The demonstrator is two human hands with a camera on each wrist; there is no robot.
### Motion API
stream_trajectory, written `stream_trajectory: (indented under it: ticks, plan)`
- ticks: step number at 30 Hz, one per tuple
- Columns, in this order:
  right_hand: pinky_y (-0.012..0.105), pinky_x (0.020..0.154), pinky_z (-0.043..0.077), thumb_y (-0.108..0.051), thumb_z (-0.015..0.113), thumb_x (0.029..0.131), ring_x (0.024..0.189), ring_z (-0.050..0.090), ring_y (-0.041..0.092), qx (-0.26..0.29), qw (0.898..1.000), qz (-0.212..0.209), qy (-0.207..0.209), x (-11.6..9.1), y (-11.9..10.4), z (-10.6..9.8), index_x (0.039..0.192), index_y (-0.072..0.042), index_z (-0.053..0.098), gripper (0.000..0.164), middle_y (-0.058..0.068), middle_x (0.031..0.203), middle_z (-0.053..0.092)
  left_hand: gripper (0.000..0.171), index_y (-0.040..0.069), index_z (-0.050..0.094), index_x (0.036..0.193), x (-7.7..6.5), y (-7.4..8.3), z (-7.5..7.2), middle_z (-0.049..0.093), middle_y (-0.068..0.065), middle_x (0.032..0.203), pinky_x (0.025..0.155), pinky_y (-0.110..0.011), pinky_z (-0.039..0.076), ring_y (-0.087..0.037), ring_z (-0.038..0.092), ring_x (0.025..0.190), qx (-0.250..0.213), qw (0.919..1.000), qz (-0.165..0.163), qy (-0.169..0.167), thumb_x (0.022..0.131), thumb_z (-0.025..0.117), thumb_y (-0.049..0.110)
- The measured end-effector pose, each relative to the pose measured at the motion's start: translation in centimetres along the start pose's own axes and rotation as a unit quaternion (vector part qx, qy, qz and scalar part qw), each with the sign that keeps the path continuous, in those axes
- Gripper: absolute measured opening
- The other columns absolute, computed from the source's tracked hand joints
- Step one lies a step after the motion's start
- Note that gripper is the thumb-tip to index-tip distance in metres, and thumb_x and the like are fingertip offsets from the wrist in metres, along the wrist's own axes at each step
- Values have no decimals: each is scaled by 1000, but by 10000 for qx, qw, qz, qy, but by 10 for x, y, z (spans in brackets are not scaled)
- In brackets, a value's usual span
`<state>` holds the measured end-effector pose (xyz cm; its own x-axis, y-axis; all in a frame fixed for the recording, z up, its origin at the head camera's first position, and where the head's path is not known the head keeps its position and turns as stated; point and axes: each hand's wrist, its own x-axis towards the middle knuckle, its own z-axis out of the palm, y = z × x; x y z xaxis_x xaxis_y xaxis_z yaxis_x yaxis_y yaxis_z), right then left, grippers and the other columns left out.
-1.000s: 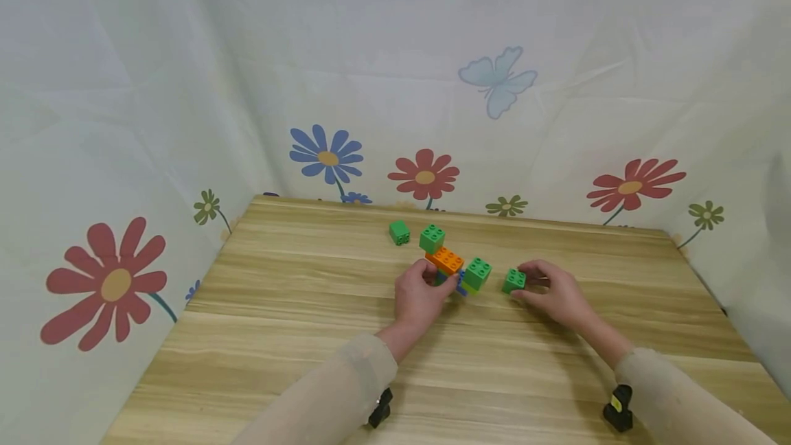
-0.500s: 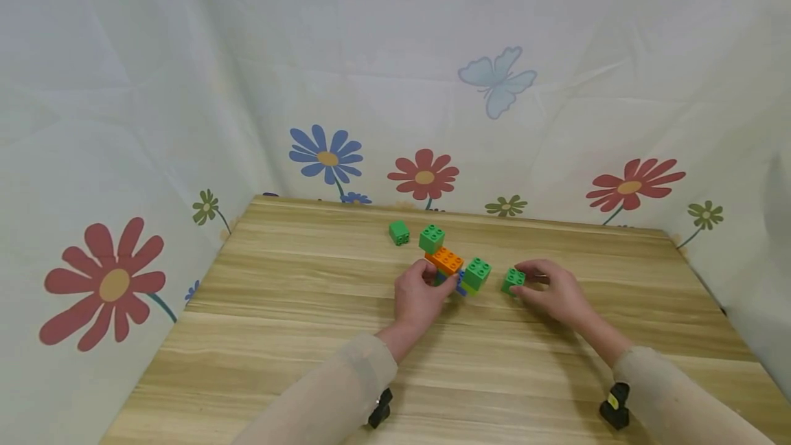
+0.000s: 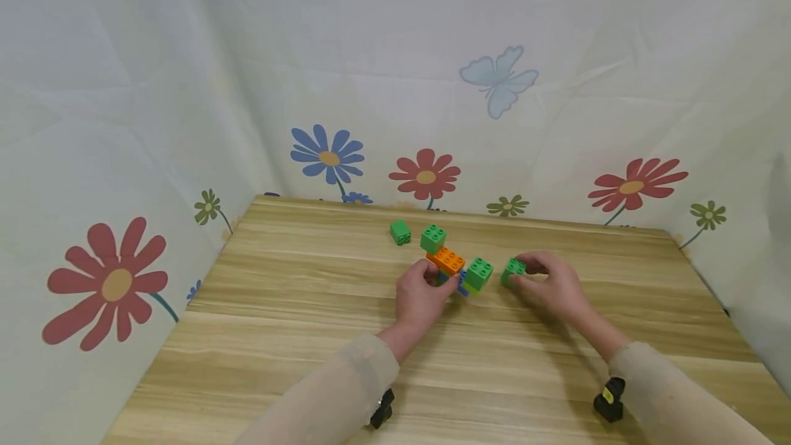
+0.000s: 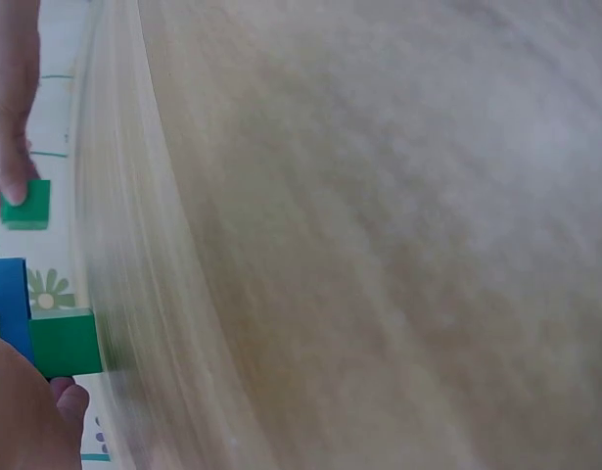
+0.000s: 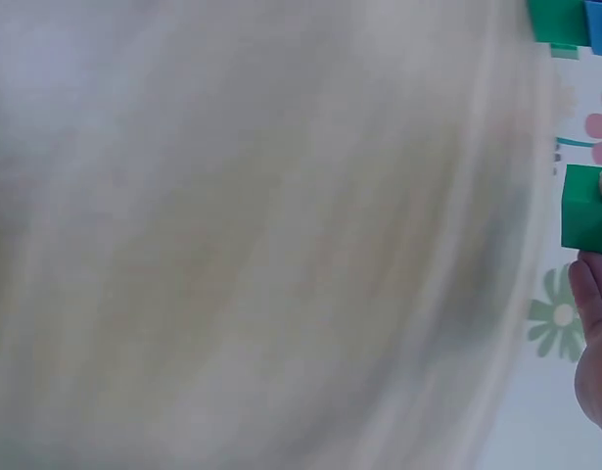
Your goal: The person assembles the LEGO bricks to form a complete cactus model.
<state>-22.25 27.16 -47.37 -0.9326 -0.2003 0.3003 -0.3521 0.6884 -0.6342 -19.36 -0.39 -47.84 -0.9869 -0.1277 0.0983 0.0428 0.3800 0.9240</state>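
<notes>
My left hand [image 3: 420,297] grips a built-up block model by its near side. The model has an orange brick [image 3: 450,261] on top, blue bricks [image 3: 463,285] lower down, a green brick [image 3: 433,237] at its far end and another green brick [image 3: 479,272] at its right, over a lime one. In the left wrist view a green brick [image 4: 68,343] forms its foot, right at the tabletop. My right hand [image 3: 554,288] pinches a separate green brick [image 3: 513,272] between thumb and fingers, just right of the model. Both wrist views show that brick [image 5: 586,208] raised off the table.
One loose green brick [image 3: 400,233] lies on its side behind the model, to the left. The wooden table [image 3: 278,335] ends at the back against a white curtain [image 3: 371,53] printed with flowers and a butterfly.
My right thumb and fingers have closed around the separate green brick, which has risen slightly and tilted. My left hand and the model stay in place.
</notes>
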Motion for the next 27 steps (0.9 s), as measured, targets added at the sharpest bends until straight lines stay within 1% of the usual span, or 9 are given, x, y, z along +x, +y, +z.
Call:
stream_trajectory:
  ticks: [2, 8, 13, 17, 19, 22, 25, 27]
  plan:
    - [60, 91, 60, -10, 85, 92, 105, 73, 40, -56, 9999, -71, 86, 3, -5, -3, 125, 1, 73, 37, 20, 113, 74, 29, 10, 68, 97, 0, 0, 1, 72, -2, 97, 76, -27, 58, -13, 61, 85, -2, 10000, 0, 2, 89, 90, 27]
    - [63, 91, 58, -14, 86, 93, 107, 72, 42, -154, 9993, -220, 249, 14, -26, -14, 128, -1, 73, 39, 19, 113, 75, 30, 9, 68, 98, -1, 0, 2, 72, -3, 98, 75, -27, 58, -14, 61, 84, -32, 10000, -23, -23, 89, 90, 27]
    - [64, 89, 58, -16, 87, 92, 106, 73, 39, -113, 9981, -470, 374, 24, -45, -20, 127, -3, 74, 40, 16, 111, 77, 31, 8, 68, 99, -1, 1, 2, 72, -3, 97, 76, -28, 57, -15, 60, 85, -15, 10000, -34, 17, 89, 90, 28]
    - [61, 87, 60, -18, 88, 91, 104, 74, 35, -126, 9974, -615, 366, 30, -60, -22, 126, -6, 74, 40, 12, 112, 77, 32, 8, 68, 99, -2, 3, 1, 72, -4, 97, 77, -29, 57, -15, 60, 86, 7, 10000, -62, 43, 89, 90, 28]
    - [60, 87, 60, -18, 88, 91, 103, 74, 34, -92, 9971, -674, 343, 32, -66, -22, 126, -5, 74, 40, 12, 113, 77, 32, 7, 67, 98, -2, 3, 1, 72, -5, 96, 76, -30, 58, -15, 60, 85, 7, 10000, -41, 41, 88, 90, 27]
    - [59, 89, 60, -18, 88, 91, 102, 75, 32, 50, 9976, -651, 222, 36, -76, -21, 126, -4, 74, 40, 12, 113, 76, 33, 7, 67, 99, -2, 2, 2, 72, -5, 96, 77, -30, 58, -15, 60, 86, 12, 10000, -34, 38, 89, 90, 28]
    - [51, 90, 62, -22, 87, 92, 101, 75, 29, 211, 9986, -491, -21, 40, -85, -19, 126, -5, 74, 41, 11, 113, 75, 33, 8, 68, 100, -1, 1, 2, 72, -5, 98, 78, -30, 58, -15, 61, 87, 11, 10000, -28, 49, 89, 90, 29]
    - [42, 89, 63, -25, 87, 93, 100, 75, 27, 332, 9986, -352, -218, 44, -90, -17, 126, -5, 73, 41, 10, 112, 75, 33, 8, 68, 100, 0, 0, 2, 73, -5, 98, 78, -30, 59, -15, 61, 87, 18, 10000, -12, 66, 89, 90, 30]
